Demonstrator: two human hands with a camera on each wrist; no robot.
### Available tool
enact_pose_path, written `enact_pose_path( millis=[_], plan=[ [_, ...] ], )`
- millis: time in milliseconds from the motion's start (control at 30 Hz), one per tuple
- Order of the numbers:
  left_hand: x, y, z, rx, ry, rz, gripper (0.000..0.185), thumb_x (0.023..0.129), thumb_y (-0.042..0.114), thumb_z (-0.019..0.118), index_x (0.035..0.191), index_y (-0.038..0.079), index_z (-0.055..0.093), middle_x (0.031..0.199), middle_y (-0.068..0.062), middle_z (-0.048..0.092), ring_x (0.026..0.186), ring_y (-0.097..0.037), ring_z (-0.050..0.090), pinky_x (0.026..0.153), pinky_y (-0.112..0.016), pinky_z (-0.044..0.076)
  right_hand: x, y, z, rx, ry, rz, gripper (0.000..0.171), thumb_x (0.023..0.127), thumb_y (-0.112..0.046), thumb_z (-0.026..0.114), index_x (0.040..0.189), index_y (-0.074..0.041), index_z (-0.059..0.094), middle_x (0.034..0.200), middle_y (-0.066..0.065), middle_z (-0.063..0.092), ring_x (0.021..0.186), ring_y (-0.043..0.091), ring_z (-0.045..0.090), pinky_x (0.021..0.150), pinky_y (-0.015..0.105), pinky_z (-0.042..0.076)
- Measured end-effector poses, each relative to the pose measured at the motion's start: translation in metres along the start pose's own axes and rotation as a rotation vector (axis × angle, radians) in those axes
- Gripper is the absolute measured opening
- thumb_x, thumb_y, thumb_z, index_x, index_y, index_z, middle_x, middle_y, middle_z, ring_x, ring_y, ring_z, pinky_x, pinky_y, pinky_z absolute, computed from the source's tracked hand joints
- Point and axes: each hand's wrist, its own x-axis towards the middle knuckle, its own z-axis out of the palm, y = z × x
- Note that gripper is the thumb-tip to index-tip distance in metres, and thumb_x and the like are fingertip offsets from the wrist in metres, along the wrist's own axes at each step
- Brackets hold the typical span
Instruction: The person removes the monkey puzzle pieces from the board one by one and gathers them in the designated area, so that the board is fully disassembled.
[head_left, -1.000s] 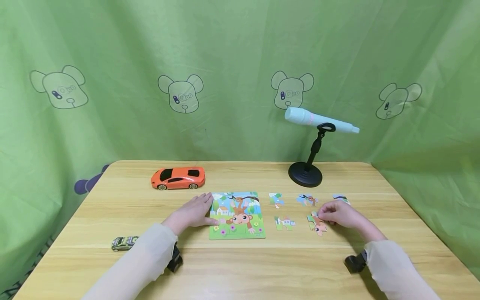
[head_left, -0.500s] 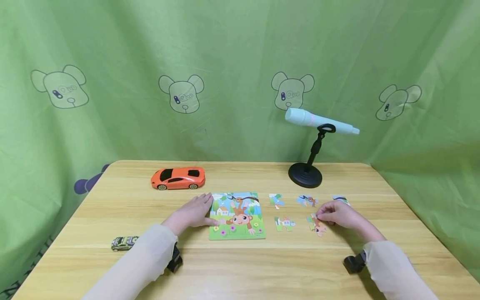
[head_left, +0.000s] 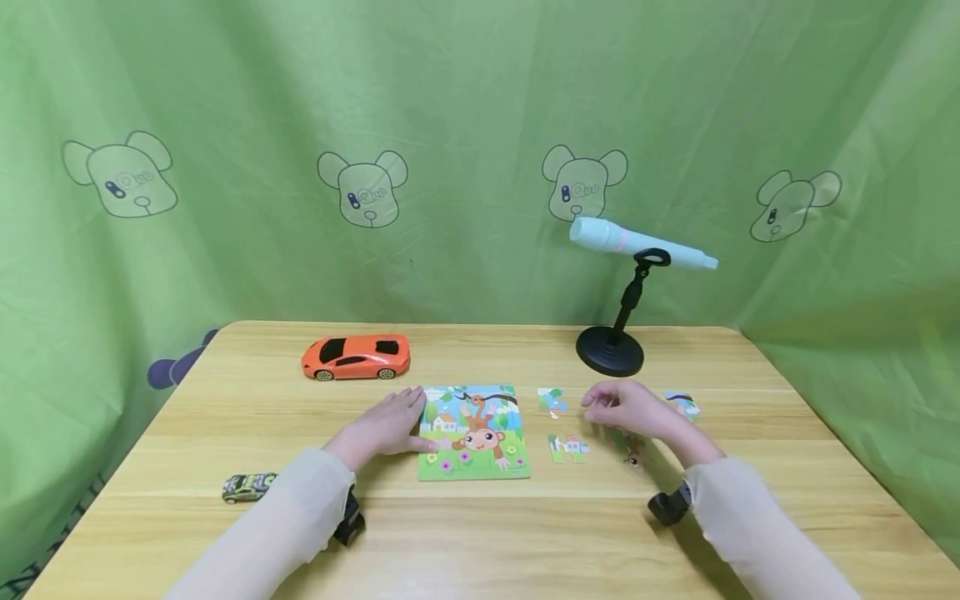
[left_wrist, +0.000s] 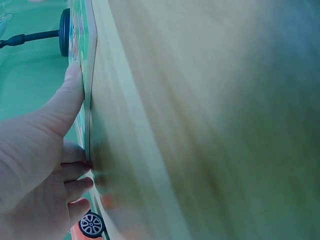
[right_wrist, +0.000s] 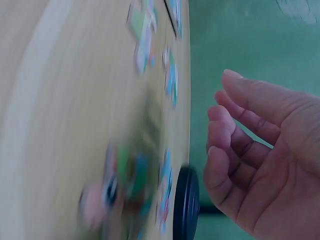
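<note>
A square monkey jigsaw puzzle lies on the table in the head view. My left hand rests at its left edge, fingers extended along the side and thumb on the picture; the left wrist view shows that thumb over the board's rim. Right of the puzzle lie loose pieces: a leafy one, a house piece and a branch piece. My right hand is raised above them, fingers loosely bent and holding nothing. It partly hides a monkey-face piece, which the right wrist view shows blurred.
An orange toy car stands behind the puzzle on the left. Nearer, a small patterned toy car sits beside my left sleeve. At the back right a light blue microphone rests on a black stand. Green curtains surround the table.
My right hand has let go of the monkey-face piece and moved left and up, now covering the upper middle piece. The left hand has stayed at the puzzle.
</note>
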Motion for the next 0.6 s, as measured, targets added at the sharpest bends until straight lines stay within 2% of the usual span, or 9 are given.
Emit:
enact_pose_path(
  millis=[167, 333, 600],
  plan=[
    [-0.001, 0.001, -0.001, -0.007, -0.006, -0.004, 0.088, 0.084, 0.052, 0.057, 0.141, -0.007, 0.026, 0.148, -0.021, 0.02, 0.135, -0.033, 0.017, 0.11, -0.042, 0.014, 0.02, -0.017, 0.016, -0.032, -0.011, -0.053, 0.014, 0.085, -0.011, 0.066, 0.094, -0.001, 0.065, 0.076, 0.0, 0.056, 0.067, 0.017, 0.05, 0.056, 0.026, 0.045],
    [-0.001, 0.002, 0.0, -0.009, -0.005, -0.001, 0.088, 0.084, 0.053, 0.057, 0.142, -0.006, 0.025, 0.148, -0.021, 0.019, 0.135, -0.033, 0.017, 0.11, -0.042, 0.014, 0.037, -0.032, 0.032, -0.049, -0.038, -0.094, 0.014, 0.083, -0.008, 0.068, 0.093, 0.0, 0.064, 0.074, -0.002, 0.056, 0.067, 0.016, 0.05, 0.059, 0.026, 0.045],
    [0.002, 0.0, 0.0, -0.005, -0.001, 0.003, 0.088, 0.084, 0.053, 0.057, 0.141, -0.007, 0.026, 0.148, -0.021, 0.02, 0.135, -0.033, 0.017, 0.11, -0.042, 0.014, 0.054, -0.046, 0.056, -0.005, -0.113, -0.103, 0.015, 0.082, -0.006, 0.068, 0.096, -0.001, 0.064, 0.073, -0.001, 0.055, 0.063, 0.016, 0.049, 0.057, 0.027, 0.045]
  ],
)
